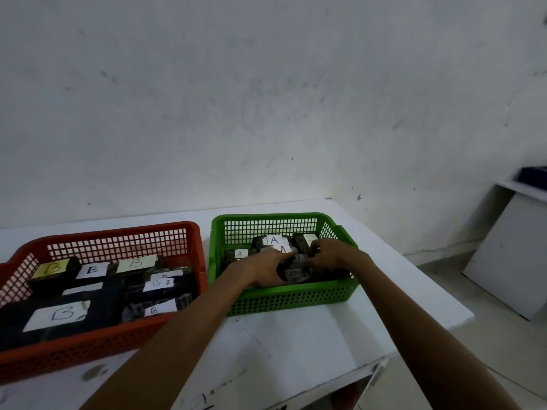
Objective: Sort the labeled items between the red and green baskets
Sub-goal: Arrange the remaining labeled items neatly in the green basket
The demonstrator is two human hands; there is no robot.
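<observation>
I have both hands down inside the green basket (296,300), working on one dark packet (293,270) that sits between them near the basket's front wall. The left grip (263,267) is closed round the packet's left side, fingers wrapped over the top of it. The right grip (331,253) meets it from the other side, fingers curled in and pinching the packet's upper right edge. From here I cannot read any label on this packet; whatever face carries one is covered or turned away. Just beyond my fingertips, toward the back wall of the same basket, lie more dark packets with white slips marked A: one slip (273,240) straight past the grips, and a smaller one (239,253) just beyond the left grip's knuckles. Well off to the left of the left grip stands the red basket (88,350), almost touching the green one, and it is full of dark packets with slips marked B, among them a big white slip (63,313) near its front and a yellow slip (51,267) at its far left. Both baskets rest on the white counter (296,350), which shows bare under my forearms.
</observation>
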